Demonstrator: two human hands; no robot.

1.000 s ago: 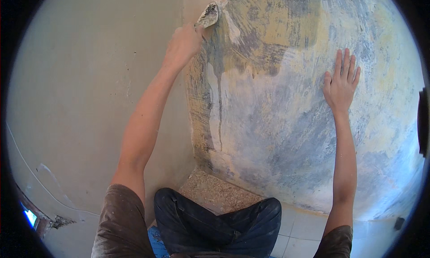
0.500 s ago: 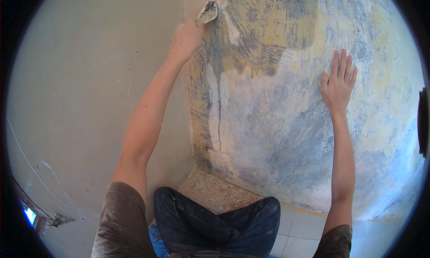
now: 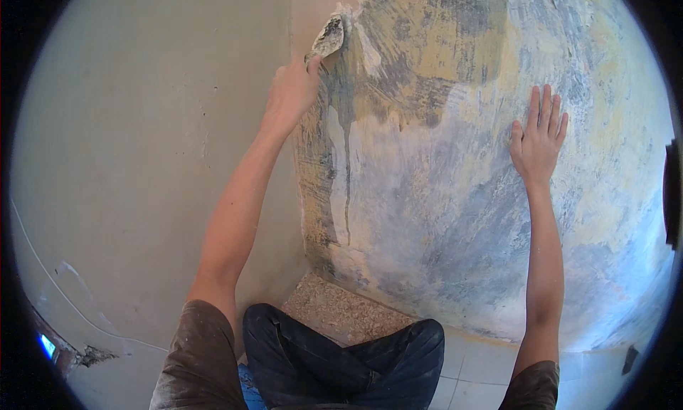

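My left hand [image 3: 292, 90] is wrapped round a putty knife [image 3: 328, 38], its blade crusted with dark and pale residue, high on the mottled wall near the inside corner. Around the blade are patchy yellow and grey coating [image 3: 427, 40], a white smear and a long dark vertical streak. My right hand [image 3: 538, 138] lies flat on the same wall further right, fingers apart and pointing up.
The plain greige wall [image 3: 142, 146] fills the left side, with a thin white cable [image 3: 92, 325] low on it. Pale debris [image 3: 334, 303] covers the floor in the corner, beyond my crossed, jeans-clad legs [image 3: 306, 353]. White tiles [image 3: 477, 374] are at lower right.
The putty knife and my left hand have shifted slightly down the wall. My right hand appears a little lower in the picture, as does the whole wall.
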